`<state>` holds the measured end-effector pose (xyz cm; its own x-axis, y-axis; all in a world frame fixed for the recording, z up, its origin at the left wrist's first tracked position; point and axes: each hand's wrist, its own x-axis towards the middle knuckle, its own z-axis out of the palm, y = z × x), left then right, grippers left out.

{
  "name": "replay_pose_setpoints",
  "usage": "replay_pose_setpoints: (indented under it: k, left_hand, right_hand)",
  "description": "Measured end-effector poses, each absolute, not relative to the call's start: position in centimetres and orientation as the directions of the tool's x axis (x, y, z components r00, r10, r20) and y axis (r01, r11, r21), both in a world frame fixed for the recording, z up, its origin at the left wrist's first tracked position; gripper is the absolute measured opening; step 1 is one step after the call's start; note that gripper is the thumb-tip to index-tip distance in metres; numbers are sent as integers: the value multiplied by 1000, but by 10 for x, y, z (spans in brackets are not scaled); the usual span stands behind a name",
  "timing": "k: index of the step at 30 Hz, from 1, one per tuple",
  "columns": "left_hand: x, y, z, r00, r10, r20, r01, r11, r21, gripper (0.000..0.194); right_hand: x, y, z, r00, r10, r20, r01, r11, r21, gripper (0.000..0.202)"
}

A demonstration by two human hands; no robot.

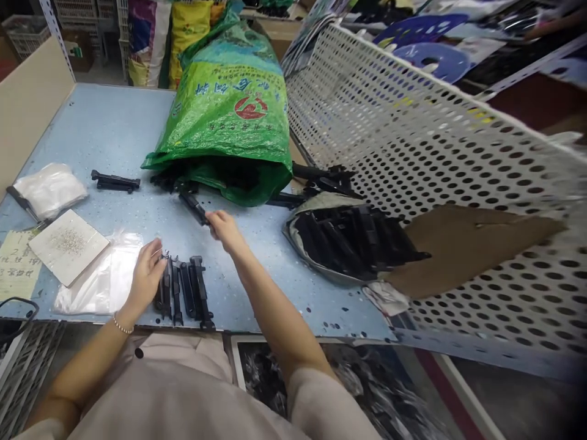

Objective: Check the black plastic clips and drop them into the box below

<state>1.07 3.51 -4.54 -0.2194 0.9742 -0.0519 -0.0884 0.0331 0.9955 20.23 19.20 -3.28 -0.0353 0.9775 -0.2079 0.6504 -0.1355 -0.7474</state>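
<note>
My right hand pinches the near end of a black bar-shaped part, whose far end lies at the mouth of a green woven sack. More dark parts show inside the sack's opening. Close to the table's front edge, several black bar-shaped parts lie side by side in a row. My left hand is at the left end of that row, fingers stretched out and slightly apart; whether it touches the nearest part I cannot tell.
Clear plastic bags lie left of the row, partly under a white square board with small grains. Two black parts lie farther back. At right, a bag of black parts rests by a white perforated panel and brown cardboard.
</note>
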Motion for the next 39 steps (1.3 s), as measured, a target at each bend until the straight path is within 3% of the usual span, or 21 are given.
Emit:
replay_pose_setpoints:
  k: [3,6,8,11,14,16,19,21,27,29,31,33,36,37,39]
  left_hand:
    - [20,65,-28,-164,962,-220,-477,118,871,58]
    - [21,76,-14,-161,945,-284,-596,136,791,47]
    - [17,69,-5,-150,942,-301,-550,174,817,40]
    - [9,48,5,-77,953,-294,-412,238,879,43]
    - [7,31,9,-7,958,-288,-288,274,918,52]
    - [6,27,8,-46,964,-262,-234,245,941,56]
    - [3,31,5,-161,966,-203,-187,172,967,57]
    - [0,36,3,-220,957,-189,-201,145,969,54]
    - [-14,45,-1,-216,943,-253,-223,205,953,44]
    - [-24,42,-7,-263,943,-206,-88,189,978,42]
    - [-37,36,-13,-343,928,-145,97,188,977,39]
    - [-48,26,-19,-374,914,-159,230,258,938,36]
    - [-49,10,-28,-322,905,-279,265,369,891,32]
    - [-46,5,-31,-294,905,-308,261,386,885,31]
    - [-38,-1,-37,-255,910,-327,279,392,876,31]
  right_hand:
    - [195,124,-26,-311,933,-180,415,-37,-909,36]
    - [188,83,-11,-557,827,-77,371,165,-914,40]
    - [185,81,-1,-550,834,33,440,324,-838,46]
    - [178,105,7,-464,840,281,600,532,-598,46]
    - [166,131,4,-600,723,342,600,690,-405,45]
    - [157,139,0,-662,680,315,546,726,-418,46]
    - [150,130,-7,-637,741,212,520,616,-592,51]
    - [151,112,-10,-648,747,149,514,574,-638,53]
    - [157,54,-19,-802,538,261,416,816,-402,46]
    - [156,60,-21,-832,520,192,397,801,-449,48]
    - [154,87,-22,-809,585,55,462,691,-556,52]
    - [153,131,-23,-634,770,-76,638,464,-615,54]
    - [151,211,-26,-134,983,-123,836,46,-546,54]
    - [150,234,-28,-39,993,-115,854,-26,-520,57]
    - [150,271,-30,-71,995,-72,855,24,-517,62]
